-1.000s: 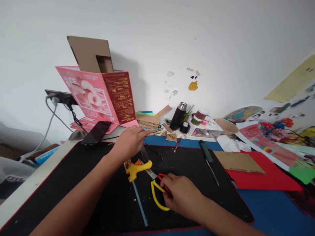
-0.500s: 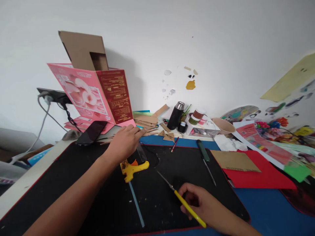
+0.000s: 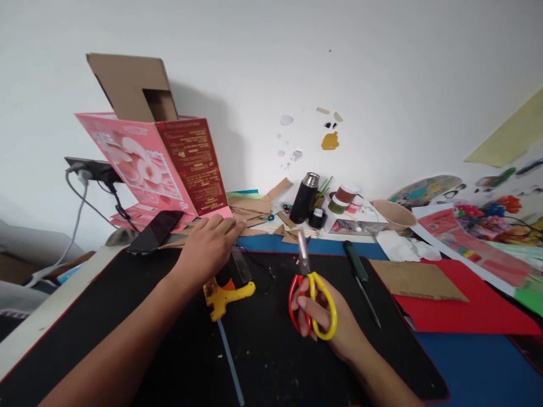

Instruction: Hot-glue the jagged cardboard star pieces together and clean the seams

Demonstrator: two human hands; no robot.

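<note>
My right hand (image 3: 328, 322) grips a pair of scissors (image 3: 311, 294) with one red and one yellow handle loop, blades shut and pointing up and away, held above the black mat (image 3: 127, 316). My left hand (image 3: 207, 246) reaches forward with fingers closed on a brown cardboard piece (image 3: 250, 230) at the far edge of the mat. Just below that hand lies a yellow glue gun (image 3: 227, 293) with a glue stick (image 3: 229, 362) trailing toward me.
A pink box (image 3: 156, 164) with a brown cardboard flap stands at the back left, a black phone (image 3: 155, 230) before it. Cardboard scraps, a black flask (image 3: 304, 198), jars and a bowl (image 3: 392, 215) line the wall. A green-handled tool (image 3: 358, 277), cardboard sheet and red paper (image 3: 466, 311) lie right.
My right hand picked the scissors up off the mat and turned them upright, blades pointing away. My left hand stayed at the cardboard near the mat's far edge.
</note>
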